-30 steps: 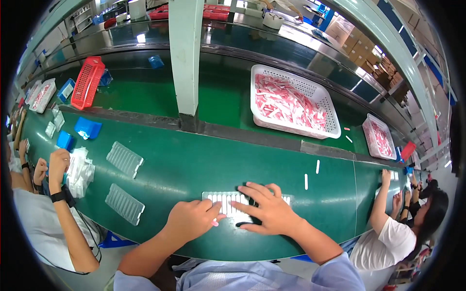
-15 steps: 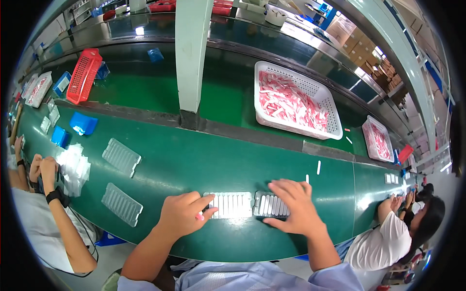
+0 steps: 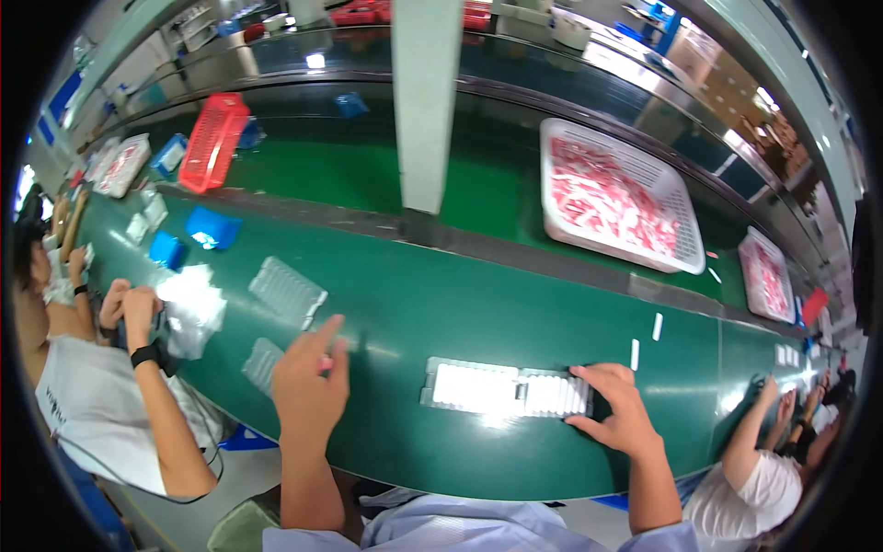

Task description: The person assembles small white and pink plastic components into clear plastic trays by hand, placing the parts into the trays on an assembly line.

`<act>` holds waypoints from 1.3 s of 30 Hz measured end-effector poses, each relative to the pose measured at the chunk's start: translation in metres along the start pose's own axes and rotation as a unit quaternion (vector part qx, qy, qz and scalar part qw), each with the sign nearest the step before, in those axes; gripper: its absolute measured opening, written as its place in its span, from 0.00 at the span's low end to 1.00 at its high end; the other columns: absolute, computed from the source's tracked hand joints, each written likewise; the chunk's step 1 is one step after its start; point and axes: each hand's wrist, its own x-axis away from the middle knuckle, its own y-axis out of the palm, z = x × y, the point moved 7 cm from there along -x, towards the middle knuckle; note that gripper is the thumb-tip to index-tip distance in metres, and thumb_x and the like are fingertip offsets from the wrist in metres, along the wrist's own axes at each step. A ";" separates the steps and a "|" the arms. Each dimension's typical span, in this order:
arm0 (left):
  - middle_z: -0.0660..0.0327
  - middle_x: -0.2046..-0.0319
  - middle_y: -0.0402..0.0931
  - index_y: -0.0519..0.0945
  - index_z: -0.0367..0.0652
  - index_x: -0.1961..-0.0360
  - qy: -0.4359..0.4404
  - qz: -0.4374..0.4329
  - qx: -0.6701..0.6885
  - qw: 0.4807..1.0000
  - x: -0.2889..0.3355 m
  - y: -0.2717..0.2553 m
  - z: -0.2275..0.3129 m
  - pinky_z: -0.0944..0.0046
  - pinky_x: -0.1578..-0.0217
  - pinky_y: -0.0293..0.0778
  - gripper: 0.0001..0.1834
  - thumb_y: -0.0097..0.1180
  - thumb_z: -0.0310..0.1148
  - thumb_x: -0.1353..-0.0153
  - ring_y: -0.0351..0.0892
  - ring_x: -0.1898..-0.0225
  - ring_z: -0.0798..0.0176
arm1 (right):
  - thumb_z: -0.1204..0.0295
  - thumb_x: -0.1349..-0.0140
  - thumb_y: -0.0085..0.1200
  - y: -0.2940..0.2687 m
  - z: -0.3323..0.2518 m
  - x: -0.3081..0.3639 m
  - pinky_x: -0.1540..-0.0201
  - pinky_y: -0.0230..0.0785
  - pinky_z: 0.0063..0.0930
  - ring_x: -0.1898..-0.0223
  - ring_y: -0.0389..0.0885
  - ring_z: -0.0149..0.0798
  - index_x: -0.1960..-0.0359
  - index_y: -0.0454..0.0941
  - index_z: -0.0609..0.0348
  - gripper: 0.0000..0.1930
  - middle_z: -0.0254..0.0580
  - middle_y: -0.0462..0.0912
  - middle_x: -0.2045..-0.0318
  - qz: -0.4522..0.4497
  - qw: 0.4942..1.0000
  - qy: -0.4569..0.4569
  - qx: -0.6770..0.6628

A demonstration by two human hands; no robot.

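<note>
Two clear plastic trays lie end to end on the green table in front of me. White strips fill the left tray (image 3: 474, 386), though glare blurs its slots, and white strips also show in the right tray (image 3: 555, 394). My right hand (image 3: 618, 409) grips that right tray's outer end between thumb and fingers. Off to the left, my left hand (image 3: 308, 386) has its index finger stretched out, while a small pink piece (image 3: 326, 365) shows in its curled fingers. Beyond that fingertip lies a ribbed clear tray (image 3: 287, 293); a second one (image 3: 261, 363) is partly covered by the hand.
Pink and white strips fill a white basket (image 3: 549, 216) behind the dark ledge. Two loose white strips, one being the nearer strip (image 3: 635, 354), lie right of centre. A grey post (image 3: 425, 110) rises at the back. Co-workers sit on both sides; clear bags (image 3: 193, 313) lie left.
My left hand has let go of the left filled tray and moved left toward the ribbed trays. My right hand has shifted to the right tray's outer end. The whole view has swung left.
</note>
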 end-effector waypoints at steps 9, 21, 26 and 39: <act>0.58 0.79 0.70 0.87 0.40 0.53 -0.104 0.028 -0.127 0.986 0.066 -0.059 -0.099 0.58 0.74 0.67 0.22 0.76 0.36 0.49 0.70 0.77 0.59 | 0.63 0.57 0.79 0.042 -0.035 -0.033 0.42 0.62 0.41 0.47 0.77 0.47 0.41 0.81 0.54 0.37 0.40 0.84 0.50 0.017 0.999 -0.041 0.016; 0.64 0.80 0.70 0.88 0.42 0.58 -0.003 0.022 -0.064 0.998 0.112 0.017 0.007 0.62 0.82 0.66 0.22 0.78 0.42 0.52 0.71 0.83 0.61 | 0.62 0.51 0.75 0.124 -0.114 -0.129 0.38 0.59 0.41 0.45 0.75 0.46 0.35 0.76 0.52 0.38 0.38 0.83 0.45 -0.031 0.984 -0.161 -0.066; 0.67 0.81 0.70 0.88 0.45 0.58 0.036 0.019 -0.025 0.999 0.105 0.030 0.030 0.62 0.82 0.68 0.22 0.78 0.44 0.51 0.72 0.83 0.63 | 0.61 0.48 0.73 0.143 -0.152 -0.161 0.41 0.60 0.42 0.46 0.75 0.46 0.38 0.77 0.55 0.34 0.40 0.83 0.47 -0.019 0.975 -0.212 -0.060; 0.68 0.79 0.69 0.88 0.51 0.55 0.070 0.013 -0.002 0.997 0.114 0.031 0.031 0.65 0.81 0.70 0.20 0.73 0.47 0.46 0.74 0.80 0.65 | 0.39 0.42 0.61 0.244 -0.256 -0.290 0.46 0.65 0.47 0.47 0.76 0.53 0.27 0.61 0.64 0.51 0.56 0.75 0.47 -0.056 0.990 -0.060 0.119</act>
